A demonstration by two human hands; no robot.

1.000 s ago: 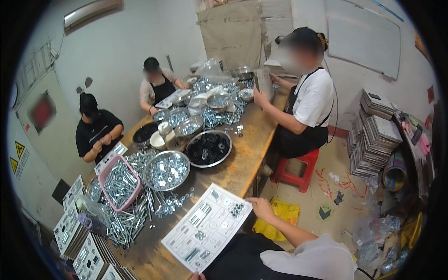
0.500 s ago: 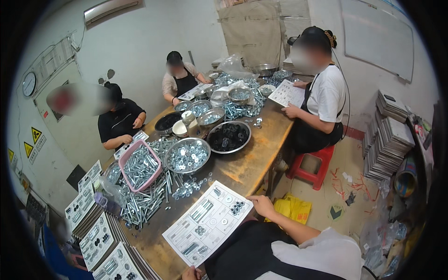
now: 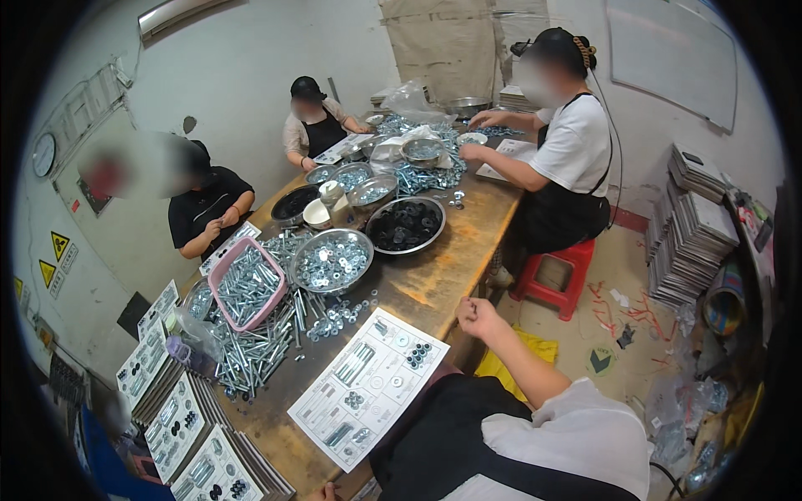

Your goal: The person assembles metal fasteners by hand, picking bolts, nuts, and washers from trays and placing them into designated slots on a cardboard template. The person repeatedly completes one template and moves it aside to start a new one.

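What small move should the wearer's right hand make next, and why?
Probably reach the right hand forward and left to the loose washers. It rests curled at the table edge, just off the printed sheet, and those washers lie right beyond the sheet's far edge, the nearest parts.

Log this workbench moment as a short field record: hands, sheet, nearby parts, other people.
right hand: closed loosely, at the table edge beside the sheet
left hand: barely in view at the lower edge
sheet: white printed card with small hardware laid on it
parts: bowl of washers, pink tray of bolts
others: three seated workers
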